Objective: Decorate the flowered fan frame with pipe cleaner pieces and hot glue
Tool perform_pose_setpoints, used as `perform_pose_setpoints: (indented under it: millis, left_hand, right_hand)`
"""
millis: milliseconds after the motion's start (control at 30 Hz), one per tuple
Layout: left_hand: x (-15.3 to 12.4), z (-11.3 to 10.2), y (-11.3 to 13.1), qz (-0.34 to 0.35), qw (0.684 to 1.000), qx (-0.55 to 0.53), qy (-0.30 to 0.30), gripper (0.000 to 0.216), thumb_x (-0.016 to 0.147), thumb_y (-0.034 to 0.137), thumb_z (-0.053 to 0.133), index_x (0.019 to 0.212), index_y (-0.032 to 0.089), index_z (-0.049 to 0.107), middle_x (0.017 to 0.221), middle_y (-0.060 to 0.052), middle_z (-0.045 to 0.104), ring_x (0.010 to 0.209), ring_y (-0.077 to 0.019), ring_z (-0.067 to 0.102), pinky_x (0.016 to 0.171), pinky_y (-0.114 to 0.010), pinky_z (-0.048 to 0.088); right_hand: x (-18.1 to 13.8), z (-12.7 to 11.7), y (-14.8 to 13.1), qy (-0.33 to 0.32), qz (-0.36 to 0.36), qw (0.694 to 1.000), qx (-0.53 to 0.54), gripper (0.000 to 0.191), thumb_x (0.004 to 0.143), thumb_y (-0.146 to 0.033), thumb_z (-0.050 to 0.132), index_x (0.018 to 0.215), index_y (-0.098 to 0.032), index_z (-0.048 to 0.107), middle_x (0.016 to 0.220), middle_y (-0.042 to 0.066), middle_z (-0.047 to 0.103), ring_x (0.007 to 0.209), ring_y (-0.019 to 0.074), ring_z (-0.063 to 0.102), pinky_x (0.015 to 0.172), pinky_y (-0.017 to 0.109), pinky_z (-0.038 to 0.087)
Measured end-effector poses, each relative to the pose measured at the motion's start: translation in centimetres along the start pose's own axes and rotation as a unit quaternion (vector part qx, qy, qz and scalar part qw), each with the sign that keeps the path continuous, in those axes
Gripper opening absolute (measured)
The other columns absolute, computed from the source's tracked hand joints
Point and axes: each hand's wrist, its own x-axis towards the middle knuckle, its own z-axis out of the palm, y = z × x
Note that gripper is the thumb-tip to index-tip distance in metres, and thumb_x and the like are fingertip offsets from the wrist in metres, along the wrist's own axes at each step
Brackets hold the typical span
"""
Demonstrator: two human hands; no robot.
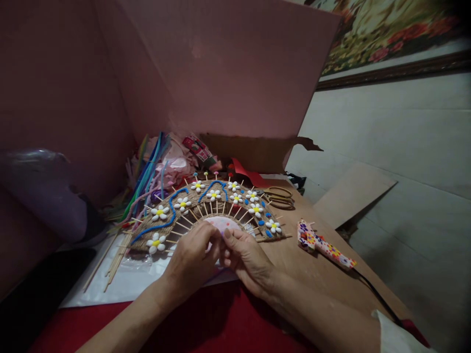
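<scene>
A fan-shaped jute craft piece [206, 206] lies on the table, with wooden stick ribs, white flowers with yellow centres and blue cord on it. At its hub sits a pink round piece [222, 224]. My left hand [193, 260] and my right hand [247, 257] meet at that hub, fingers curled and pinched together against the pink piece. What the fingertips pinch is too small to make out.
A flower-patterned glue gun [324, 244] with a black cord lies to the right, gold scissors [280, 197] behind it. Pipe cleaners [147, 174] and scraps pile at the back left, loose sticks [114, 260] on white paper [125, 287]. A pink cardboard screen [221, 68] stands behind.
</scene>
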Motion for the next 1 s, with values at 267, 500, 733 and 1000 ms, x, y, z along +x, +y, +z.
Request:
perform_pose_setpoints:
  millis: [267,500,733,1000]
  left_hand:
    - [-0.1,-0.3,-0.2,-0.073,0.994,-0.077,0.001,0.009,0.081,0.012,0.048,0.077,0.017,0.055,0.070,-0.001,0.058,0.061,-0.0113,0.053,0.055,-0.022,0.043]
    - [-0.3,-0.4,-0.6,0.042,0.999,-0.007,-0.014,0.013,0.083,0.013,0.046,0.084,0.018,0.058,0.079,-0.005,0.061,0.075,-0.0151,0.059,0.065,-0.026,0.048]
    - [-0.1,-0.6,-0.7,0.122,0.981,0.129,-0.074,0.012,0.084,0.017,0.045,0.080,0.016,0.056,0.068,-0.005,0.058,0.062,-0.0167,0.056,0.053,-0.026,0.044]
    - [-0.1,-1.0,-0.7,0.108,0.985,0.091,-0.098,0.013,0.083,0.012,0.042,0.075,0.016,0.051,0.067,-0.005,0.058,0.059,-0.0155,0.053,0.053,-0.027,0.043]
  right_hand:
    - [0.0,0.2,-0.3,-0.007,0.002,1.000,0.007,0.032,0.066,-0.041,0.074,0.069,-0.012,0.059,0.057,-0.003,0.051,0.047,0.0045,0.039,0.042,0.016,0.031]
    - [0.0,0.1,-0.1,0.005,0.013,1.000,-0.006,0.035,0.067,-0.044,0.073,0.068,-0.013,0.057,0.055,-0.004,0.049,0.045,0.0043,0.037,0.040,0.016,0.028]
    - [0.0,-0.2,0.1,0.046,-0.016,0.993,-0.109,0.039,0.069,-0.049,0.068,0.064,-0.015,0.051,0.049,-0.006,0.046,0.040,0.0035,0.035,0.037,0.015,0.027]
    - [0.1,-0.3,0.1,0.020,-0.039,0.982,-0.182,0.039,0.075,-0.051,0.062,0.064,-0.016,0.047,0.046,-0.008,0.041,0.037,0.0027,0.031,0.035,0.015,0.025]
